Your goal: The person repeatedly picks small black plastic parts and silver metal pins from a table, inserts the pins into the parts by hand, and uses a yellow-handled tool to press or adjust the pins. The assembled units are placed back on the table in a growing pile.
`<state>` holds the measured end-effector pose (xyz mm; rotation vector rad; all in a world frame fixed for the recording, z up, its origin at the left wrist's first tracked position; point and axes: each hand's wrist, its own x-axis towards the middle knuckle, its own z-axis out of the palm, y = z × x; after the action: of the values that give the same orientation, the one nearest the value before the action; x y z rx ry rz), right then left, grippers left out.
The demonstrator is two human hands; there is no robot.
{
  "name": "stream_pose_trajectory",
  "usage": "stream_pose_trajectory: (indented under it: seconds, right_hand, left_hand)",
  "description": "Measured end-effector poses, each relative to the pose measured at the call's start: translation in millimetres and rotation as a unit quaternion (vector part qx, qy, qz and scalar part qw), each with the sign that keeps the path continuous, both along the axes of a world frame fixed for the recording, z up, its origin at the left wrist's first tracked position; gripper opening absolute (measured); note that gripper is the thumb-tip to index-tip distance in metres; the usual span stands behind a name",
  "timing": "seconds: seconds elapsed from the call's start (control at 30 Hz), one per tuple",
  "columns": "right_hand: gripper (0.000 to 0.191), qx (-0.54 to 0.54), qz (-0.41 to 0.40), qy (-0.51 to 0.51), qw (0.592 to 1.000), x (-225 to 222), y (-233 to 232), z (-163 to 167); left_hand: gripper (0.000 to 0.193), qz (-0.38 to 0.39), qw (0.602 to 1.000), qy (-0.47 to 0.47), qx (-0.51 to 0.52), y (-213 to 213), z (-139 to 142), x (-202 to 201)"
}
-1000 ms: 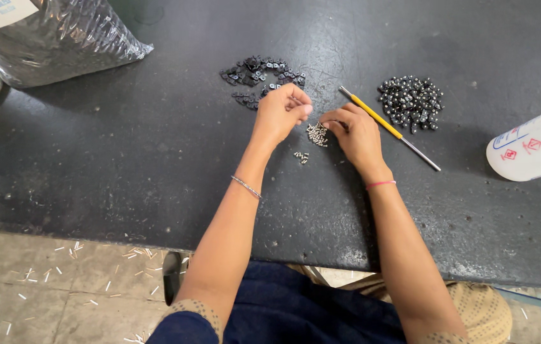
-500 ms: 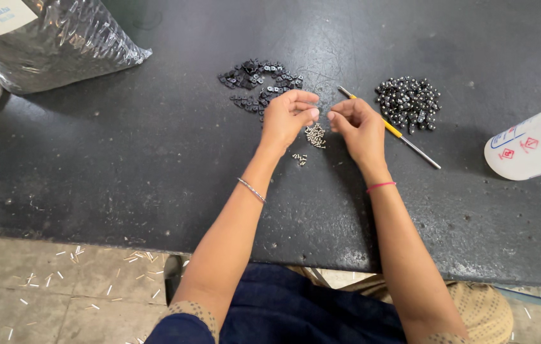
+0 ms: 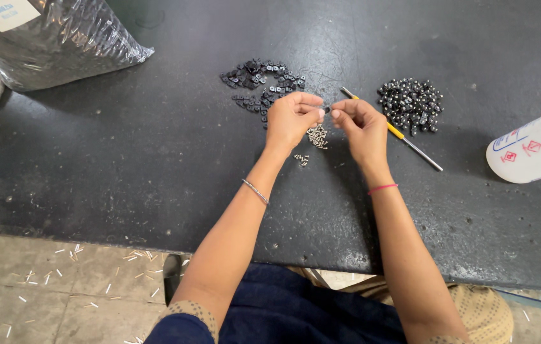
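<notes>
Above the small silver screws (image 3: 317,136), both hands' fingers (image 3: 319,113) pinch one tiny dark part (image 3: 327,109) between them.

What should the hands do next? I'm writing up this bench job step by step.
Probably press the tiny piece home: left hand and right hand meet fingertip to fingertip over the small silver parts, pinching something too small to identify, with the screwdriver lying unused beside them.

The tiny part (image 3: 326,109) pinched between the left hand (image 3: 291,119) and right hand (image 3: 361,125) is mostly hidden by fingertips, too small to identify. The plastic bag (image 3: 54,41) and white bottle (image 3: 538,145) are cut off by the frame edges.
</notes>
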<state>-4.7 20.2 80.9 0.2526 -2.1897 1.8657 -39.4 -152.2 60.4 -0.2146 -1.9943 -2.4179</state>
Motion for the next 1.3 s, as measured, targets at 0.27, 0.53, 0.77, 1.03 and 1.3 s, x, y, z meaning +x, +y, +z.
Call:
stream_pose_trajectory:
  seconds: [0.27,0.53,0.77,1.03,1.3]
  right_hand:
    - [0.014,0.050,-0.030,0.004,0.998,4,-4,5]
    - [0.014,0.035,-0.034,-0.010,0.999,4,-3,3]
    - [0.017,-0.025,0.007,0.007,1.000,-2,4,-6]
    - [0.014,-0.024,0.016,-0.030,0.999,-4,11,-14]
    - [0.008,0.013,-0.012,0.012,1.000,-4,11,-18]
  left_hand:
    - [0.027,0.006,1.000,0.008,-0.022,3,12,7]
    - [0.027,0.028,0.990,0.096,-0.097,4,21,18]
    - [0.026,0.026,0.983,0.129,-0.130,6,34,27]
    - [0.028,0.013,0.972,0.166,-0.163,6,45,32]
    - [0.026,-0.001,0.978,0.151,-0.147,10,36,30]
